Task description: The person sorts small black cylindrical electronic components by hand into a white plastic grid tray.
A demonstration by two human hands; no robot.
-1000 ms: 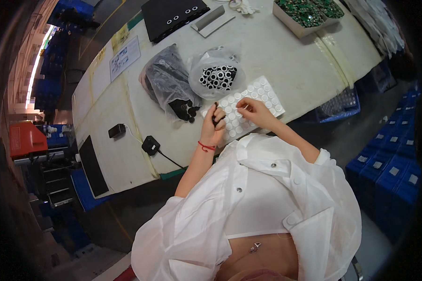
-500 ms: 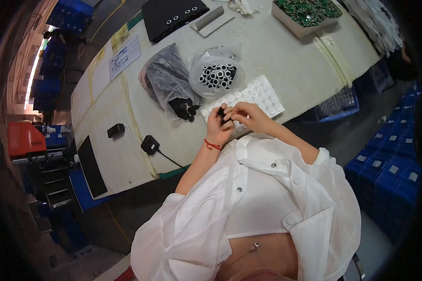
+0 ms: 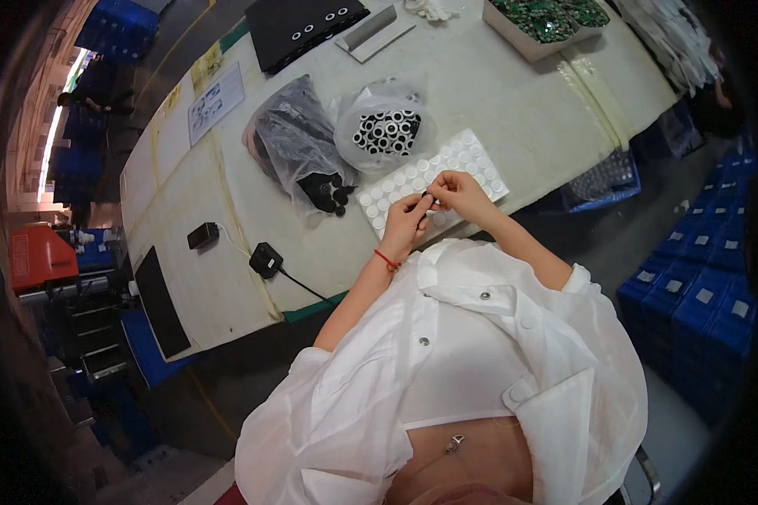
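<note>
My left hand and my right hand meet over the near side of a white tray with rows of round white pieces. Between their fingertips is a small black part, mostly covered, so its kind does not show. Both hands are closed on it, the left from below and the right from the side. Just beyond the tray sits a clear plastic bag of black-and-white rings. Left of that lies another clear bag with small black parts at its mouth.
A black box with ringed holes and a grey metal bracket lie at the far side. A carton of green circuit boards stands far right. Leftward are a black adapter, a small black box and a black mat.
Both hands have shifted slightly right. My left hand has turned from palm up with black parts showing to fingers pinched, meeting the right fingertips. The view has moved slightly.
</note>
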